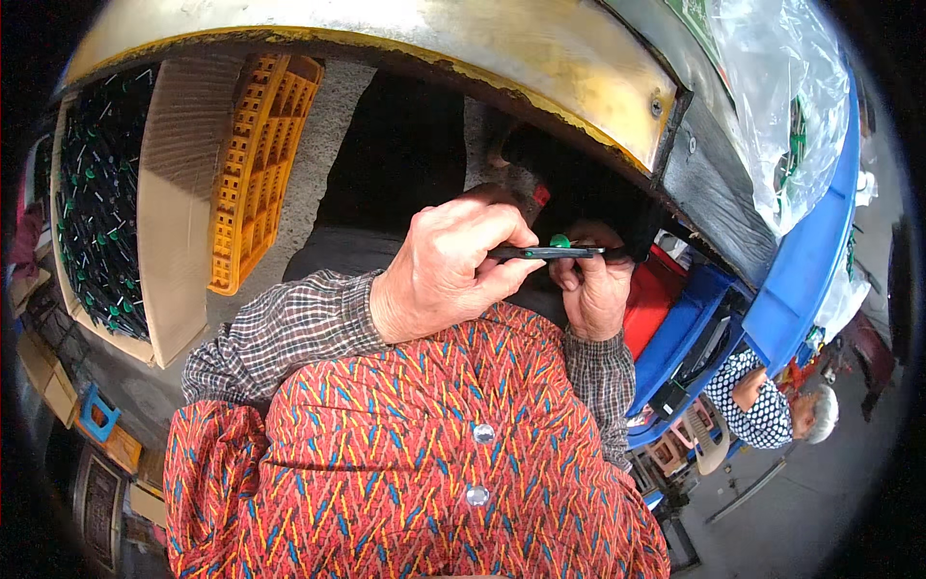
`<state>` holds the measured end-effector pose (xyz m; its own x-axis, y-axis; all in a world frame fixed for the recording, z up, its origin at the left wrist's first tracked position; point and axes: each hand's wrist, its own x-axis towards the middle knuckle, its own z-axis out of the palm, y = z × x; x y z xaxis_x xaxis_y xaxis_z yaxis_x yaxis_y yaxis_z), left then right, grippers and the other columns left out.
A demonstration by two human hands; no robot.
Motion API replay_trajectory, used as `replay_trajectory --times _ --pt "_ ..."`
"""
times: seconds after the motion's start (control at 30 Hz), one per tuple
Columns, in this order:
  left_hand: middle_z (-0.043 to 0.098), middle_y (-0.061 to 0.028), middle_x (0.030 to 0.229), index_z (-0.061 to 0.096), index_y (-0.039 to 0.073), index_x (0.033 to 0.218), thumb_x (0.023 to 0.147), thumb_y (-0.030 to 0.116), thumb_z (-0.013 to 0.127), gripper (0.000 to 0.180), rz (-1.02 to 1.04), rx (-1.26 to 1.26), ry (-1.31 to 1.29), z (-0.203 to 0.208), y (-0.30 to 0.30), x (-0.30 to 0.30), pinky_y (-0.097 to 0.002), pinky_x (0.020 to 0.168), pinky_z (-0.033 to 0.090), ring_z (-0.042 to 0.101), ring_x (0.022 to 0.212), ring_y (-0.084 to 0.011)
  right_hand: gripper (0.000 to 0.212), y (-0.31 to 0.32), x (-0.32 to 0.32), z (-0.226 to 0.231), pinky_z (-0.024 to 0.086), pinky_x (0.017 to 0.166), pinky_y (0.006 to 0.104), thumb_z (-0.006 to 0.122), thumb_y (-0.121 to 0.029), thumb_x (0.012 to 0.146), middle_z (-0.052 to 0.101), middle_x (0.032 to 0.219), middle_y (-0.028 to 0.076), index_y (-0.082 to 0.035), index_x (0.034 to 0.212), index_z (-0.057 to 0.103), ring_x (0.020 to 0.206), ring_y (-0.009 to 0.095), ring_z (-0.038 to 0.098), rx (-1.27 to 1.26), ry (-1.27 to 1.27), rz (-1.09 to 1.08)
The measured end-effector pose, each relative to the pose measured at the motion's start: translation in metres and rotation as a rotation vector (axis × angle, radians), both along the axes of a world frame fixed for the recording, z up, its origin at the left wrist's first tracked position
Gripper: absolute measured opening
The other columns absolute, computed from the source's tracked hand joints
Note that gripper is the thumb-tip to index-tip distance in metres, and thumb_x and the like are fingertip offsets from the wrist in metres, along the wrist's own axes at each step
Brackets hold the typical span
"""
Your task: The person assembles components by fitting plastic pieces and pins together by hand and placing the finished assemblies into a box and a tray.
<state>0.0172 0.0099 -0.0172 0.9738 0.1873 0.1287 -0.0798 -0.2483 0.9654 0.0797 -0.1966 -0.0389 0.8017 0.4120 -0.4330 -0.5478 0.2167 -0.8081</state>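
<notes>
My left hand is closed, with thumb and fingers pinching one end of a slim black tool. The tool lies level in front of my patterned apron, and a round green part stands up from it. At its other end, my right hand grips it between thumb and curled fingers. Part of the right hand is in shadow behind the tool. What exact kind of tool it is, I cannot make out.
A cardboard box at left holds many black and green pieces. Beside it stands a yellow plastic crate. A metal-edged table curves across the top. Clear plastic bag, blue bin and another person are at right.
</notes>
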Motion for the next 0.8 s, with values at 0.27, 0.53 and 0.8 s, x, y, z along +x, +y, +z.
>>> replay_trajectory --times 0.27,0.53,0.8 --pt "0.064 -0.0070 0.072 0.066 0.003 0.080 0.070 0.010 0.077 0.016 -0.001 0.008 0.007 -0.0008 0.0012 0.0010 -0.0294 0.051 0.046 0.060 0.060 -0.0193 0.008 0.0033 0.0010 -0.0008 0.034 0.044 0.0224 0.057 0.000 0.087 0.053 0.069 0.006 0.001 0.095 0.056 0.050 0.010 0.042 0.020 0.012 -0.018" --pt "0.065 -0.0071 0.070 0.067 0.003 0.079 0.070 0.011 0.077 0.016 0.006 0.004 0.017 0.0000 0.0027 0.0013 -0.0292 0.050 0.047 0.060 0.057 -0.0190 0.004 0.0047 0.0021 0.0000 0.033 0.044 0.0226 0.056 -0.002 0.089 0.054 0.070 0.007 0.000 0.092 0.056 0.049 0.009 0.041 0.027 0.029 0.031" --pt "0.064 -0.0076 0.069 0.066 0.002 0.079 0.072 0.009 0.076 0.014 -0.020 -0.053 0.071 0.0008 0.0029 0.0001 -0.0286 0.051 0.047 0.061 0.057 -0.0177 0.004 0.0066 0.0014 0.0045 0.034 0.046 0.0221 0.055 -0.004 0.090 0.053 0.069 0.006 0.000 0.089 0.055 0.050 0.008 0.041 0.009 0.046 0.017"
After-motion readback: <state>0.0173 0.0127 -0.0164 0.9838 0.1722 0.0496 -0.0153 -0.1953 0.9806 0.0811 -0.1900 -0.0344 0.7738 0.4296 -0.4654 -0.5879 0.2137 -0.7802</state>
